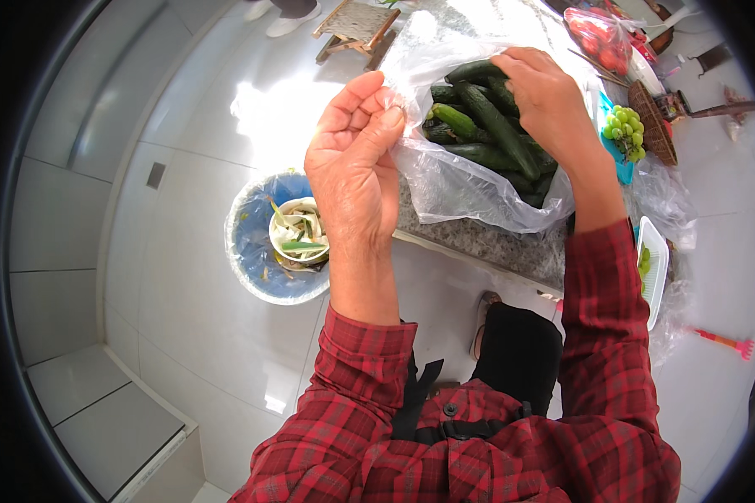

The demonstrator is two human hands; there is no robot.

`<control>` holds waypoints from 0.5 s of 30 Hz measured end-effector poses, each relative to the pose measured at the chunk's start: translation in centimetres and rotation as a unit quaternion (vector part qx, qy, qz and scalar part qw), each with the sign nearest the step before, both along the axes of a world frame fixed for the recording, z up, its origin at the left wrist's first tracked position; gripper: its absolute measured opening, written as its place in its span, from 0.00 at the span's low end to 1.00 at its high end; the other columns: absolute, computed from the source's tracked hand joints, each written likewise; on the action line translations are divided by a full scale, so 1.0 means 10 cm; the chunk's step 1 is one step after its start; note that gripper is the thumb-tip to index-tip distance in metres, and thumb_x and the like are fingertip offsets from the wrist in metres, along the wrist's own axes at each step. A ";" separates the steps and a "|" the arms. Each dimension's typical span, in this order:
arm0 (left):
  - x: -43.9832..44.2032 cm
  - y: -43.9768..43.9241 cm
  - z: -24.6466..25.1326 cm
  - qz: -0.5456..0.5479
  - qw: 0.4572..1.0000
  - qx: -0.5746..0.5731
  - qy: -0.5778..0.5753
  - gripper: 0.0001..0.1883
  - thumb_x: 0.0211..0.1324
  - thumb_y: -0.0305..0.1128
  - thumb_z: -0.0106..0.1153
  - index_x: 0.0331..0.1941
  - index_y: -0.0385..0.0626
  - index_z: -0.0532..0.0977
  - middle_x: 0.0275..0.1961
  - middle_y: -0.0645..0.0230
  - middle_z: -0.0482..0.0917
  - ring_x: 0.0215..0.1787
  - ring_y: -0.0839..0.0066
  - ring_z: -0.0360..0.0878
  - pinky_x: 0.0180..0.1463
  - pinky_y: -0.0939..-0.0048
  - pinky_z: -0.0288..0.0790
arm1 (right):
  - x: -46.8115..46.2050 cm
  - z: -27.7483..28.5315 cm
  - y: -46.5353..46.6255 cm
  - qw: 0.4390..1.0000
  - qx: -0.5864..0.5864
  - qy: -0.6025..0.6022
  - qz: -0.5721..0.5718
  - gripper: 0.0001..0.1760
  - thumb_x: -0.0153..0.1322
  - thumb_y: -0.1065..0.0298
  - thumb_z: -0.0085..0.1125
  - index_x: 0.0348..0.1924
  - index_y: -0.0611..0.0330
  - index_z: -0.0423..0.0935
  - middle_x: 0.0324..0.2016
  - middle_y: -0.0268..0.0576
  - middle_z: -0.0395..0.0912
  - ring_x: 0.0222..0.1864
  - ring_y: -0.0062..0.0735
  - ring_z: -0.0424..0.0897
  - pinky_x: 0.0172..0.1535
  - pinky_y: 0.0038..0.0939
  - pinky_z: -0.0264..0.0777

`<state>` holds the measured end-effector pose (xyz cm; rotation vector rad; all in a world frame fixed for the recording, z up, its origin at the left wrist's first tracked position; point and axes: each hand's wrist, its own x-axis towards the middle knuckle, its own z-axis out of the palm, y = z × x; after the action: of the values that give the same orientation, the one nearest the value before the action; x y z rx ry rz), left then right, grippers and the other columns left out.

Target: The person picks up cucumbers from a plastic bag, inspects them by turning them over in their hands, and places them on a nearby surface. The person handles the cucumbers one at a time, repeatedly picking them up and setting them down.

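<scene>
A clear plastic bag (456, 188) lies with its mouth wide on a grey speckled stone tabletop (509, 248). Inside it is a heap of dark green cucumbers (497, 126), one of them lighter green (456, 119). My left hand (358, 151) pinches the bag's left rim between thumb and fingers. At the bag's upper right, my right hand (544, 94) has curled fingertips against the end of a cucumber (472, 71). Its thumb is hidden, so I cannot tell if it grips that cucumber.
Left of the table, a blue-lined bin (245, 245) holds a white bowl of scraps (299, 232). On the right are green grapes (626, 132), a wicker basket (651, 122), a white tray (654, 270) and bagged red produce (598, 44). A wooden folding stool (358, 25) and a person's shoes (296, 21) are beyond.
</scene>
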<state>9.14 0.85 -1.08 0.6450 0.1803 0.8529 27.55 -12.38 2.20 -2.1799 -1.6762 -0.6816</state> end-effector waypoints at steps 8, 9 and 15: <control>0.01 0.00 -0.02 0.015 0.999 0.037 0.024 0.20 0.54 0.15 0.61 0.53 0.30 0.72 0.41 0.66 0.79 0.43 0.79 0.77 0.50 0.80 0.72 | -0.54 0.06 -0.22 0.966 -0.147 0.166 -0.133 0.20 0.65 0.67 0.62 0.49 0.65 0.75 0.39 0.55 0.78 0.43 0.57 0.78 0.45 0.44 0.72; 0.01 -0.01 -0.01 0.017 0.998 0.045 0.033 0.20 0.54 0.16 0.61 0.53 0.30 0.73 0.41 0.66 0.79 0.43 0.79 0.77 0.50 0.80 0.72 | -0.52 0.04 -0.23 0.966 -0.141 0.175 -0.127 0.20 0.66 0.67 0.62 0.50 0.65 0.75 0.40 0.56 0.78 0.43 0.58 0.78 0.45 0.45 0.72; -0.01 -0.02 0.02 0.001 0.996 0.065 0.056 0.21 0.53 0.16 0.62 0.53 0.31 0.74 0.41 0.67 0.80 0.43 0.80 0.77 0.51 0.80 0.71 | -0.31 0.07 -0.26 0.981 -0.080 -0.038 -0.174 0.18 0.62 0.74 0.63 0.46 0.63 0.76 0.36 0.51 0.78 0.42 0.51 0.78 0.45 0.44 0.72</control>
<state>9.04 0.69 -0.90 0.8143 0.2277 0.8357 24.41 -14.97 2.93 -2.6289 -1.4404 -0.7486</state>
